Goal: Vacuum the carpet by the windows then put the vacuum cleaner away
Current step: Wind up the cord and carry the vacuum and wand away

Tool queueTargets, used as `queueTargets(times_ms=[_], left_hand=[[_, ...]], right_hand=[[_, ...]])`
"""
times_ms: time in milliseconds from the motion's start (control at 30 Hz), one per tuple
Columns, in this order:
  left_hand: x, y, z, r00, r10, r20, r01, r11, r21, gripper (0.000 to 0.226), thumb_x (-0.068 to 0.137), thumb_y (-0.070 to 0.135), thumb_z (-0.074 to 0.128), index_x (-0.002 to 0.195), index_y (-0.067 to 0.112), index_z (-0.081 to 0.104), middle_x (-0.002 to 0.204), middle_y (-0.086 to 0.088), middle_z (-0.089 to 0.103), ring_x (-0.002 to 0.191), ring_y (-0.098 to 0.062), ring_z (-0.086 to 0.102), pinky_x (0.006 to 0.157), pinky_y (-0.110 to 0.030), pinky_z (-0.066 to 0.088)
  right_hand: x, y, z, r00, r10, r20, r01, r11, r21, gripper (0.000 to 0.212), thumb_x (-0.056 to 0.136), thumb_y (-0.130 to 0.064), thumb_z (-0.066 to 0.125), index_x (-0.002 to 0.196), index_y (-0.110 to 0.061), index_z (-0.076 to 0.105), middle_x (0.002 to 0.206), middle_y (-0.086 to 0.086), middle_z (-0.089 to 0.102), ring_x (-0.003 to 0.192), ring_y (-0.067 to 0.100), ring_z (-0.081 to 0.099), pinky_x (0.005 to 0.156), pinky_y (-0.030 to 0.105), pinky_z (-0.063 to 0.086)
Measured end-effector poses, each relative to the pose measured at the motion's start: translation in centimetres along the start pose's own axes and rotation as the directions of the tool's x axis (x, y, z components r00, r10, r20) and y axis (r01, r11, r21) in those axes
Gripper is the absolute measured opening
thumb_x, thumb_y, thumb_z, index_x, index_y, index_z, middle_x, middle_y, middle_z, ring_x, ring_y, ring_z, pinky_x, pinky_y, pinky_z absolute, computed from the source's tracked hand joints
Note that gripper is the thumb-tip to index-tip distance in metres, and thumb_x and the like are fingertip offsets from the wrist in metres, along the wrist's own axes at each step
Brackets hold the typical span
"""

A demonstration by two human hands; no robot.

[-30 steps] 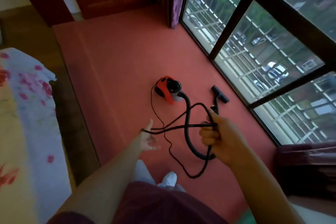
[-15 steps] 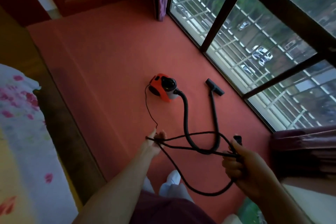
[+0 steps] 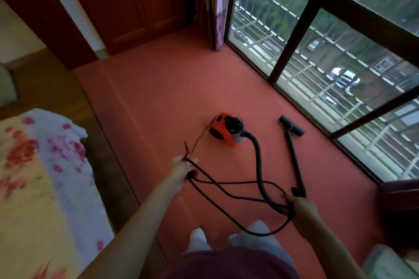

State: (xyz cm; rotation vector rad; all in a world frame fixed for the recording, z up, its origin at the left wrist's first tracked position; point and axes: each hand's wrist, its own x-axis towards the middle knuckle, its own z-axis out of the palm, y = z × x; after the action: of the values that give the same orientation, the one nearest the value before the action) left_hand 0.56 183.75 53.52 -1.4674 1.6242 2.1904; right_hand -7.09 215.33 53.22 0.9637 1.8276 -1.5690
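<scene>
Stood over the orange vacuum cleaner on the red carpet by the windows, straight ahead and nearer the left grip, black cord loops strung crosswise, pinched there and clenched in the right grip beside the wand.

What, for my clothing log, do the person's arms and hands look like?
Both forearms are bare, no sleeves in view. The left hand and right hand wear no gloves; no watch, bracelet or ring shows, though the picture is soft. A dark purple cloth garment covers the body below.
</scene>
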Motion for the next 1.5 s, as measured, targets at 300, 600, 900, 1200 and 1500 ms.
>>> queueTargets(times_ms=[300, 600, 900, 1200, 1500], left_hand=[[-3.1, 8.9, -2.6, 0.841, 0.527, 0.126, -0.522, 0.724, 0.451, 0.024, 0.099, 0.029, 0.057, 0.082, 0.016, 0.068, 0.055, 0.004, 0.064, 0.053, -0.006, 0.063, 0.058, -0.018, 0.046], [-2.4, 14.3, 1.1, 0.826, 0.559, 0.075, -0.494, 0.653, 0.574, 0.018, 0.091, 0.025, 0.069, 0.074, 0.023, 0.069, 0.067, -0.007, 0.061, 0.062, -0.015, 0.054, 0.062, -0.028, 0.042], [-0.8, 21.4, 5.9, 0.851, 0.505, 0.143, -0.474, 0.625, 0.62, 0.015, 0.083, 0.018, 0.078, 0.081, 0.033, 0.078, 0.082, 0.016, 0.076, 0.083, -0.002, 0.072, 0.077, -0.019, 0.055], [3.1, 26.7, 5.2, 0.862, 0.441, 0.25, -0.503, 0.673, 0.542, 0.016, 0.08, 0.036, 0.08, 0.085, 0.021, 0.082, 0.074, -0.002, 0.075, 0.069, -0.024, 0.071, 0.061, -0.04, 0.056], [15.4, 33.6, -1.0, 0.891, 0.45, -0.051, -0.41, 0.849, 0.333, 0.023, 0.079, 0.013, 0.081, 0.094, 0.03, 0.081, 0.059, 0.002, 0.048, 0.059, -0.016, 0.043, 0.061, -0.017, 0.037]], right_hand=[[4.6, -4.6, 12.1, 0.952, -0.105, 0.289, 0.159, 0.973, -0.17, 0.018, 0.098, -0.013, 0.056, 0.086, -0.004, 0.066, 0.081, 0.009, 0.061, 0.076, 0.022, 0.057, 0.086, 0.047, 0.05], [10.5, -12.3, 23.0, 0.863, -0.111, 0.493, 0.21, 0.966, -0.151, 0.015, 0.102, -0.015, 0.047, 0.112, -0.014, 0.059, 0.087, -0.004, 0.053, 0.084, 0.016, 0.05, 0.082, 0.039, 0.046], [13.7, -16.6, 29.1, 0.807, -0.037, 0.59, 0.207, 0.952, -0.223, 0.016, 0.102, -0.019, 0.045, 0.11, -0.011, 0.057, 0.067, -0.001, 0.04, 0.059, 0.011, 0.037, 0.057, 0.025, 0.032], [15.7, -19.7, 35.1, 0.707, -0.005, 0.707, 0.312, 0.899, -0.306, 0.031, 0.103, -0.026, 0.043, 0.121, -0.008, 0.059, 0.088, -0.004, 0.052, 0.083, 0.011, 0.048, 0.075, 0.025, 0.039], [17.5, -23.5, 37.1, 0.725, -0.262, 0.637, 0.61, 0.675, -0.416, 0.025, 0.102, -0.025, 0.041, 0.094, -0.01, 0.059, 0.073, 0.009, 0.058, 0.063, 0.016, 0.05, 0.061, 0.034, 0.04]])
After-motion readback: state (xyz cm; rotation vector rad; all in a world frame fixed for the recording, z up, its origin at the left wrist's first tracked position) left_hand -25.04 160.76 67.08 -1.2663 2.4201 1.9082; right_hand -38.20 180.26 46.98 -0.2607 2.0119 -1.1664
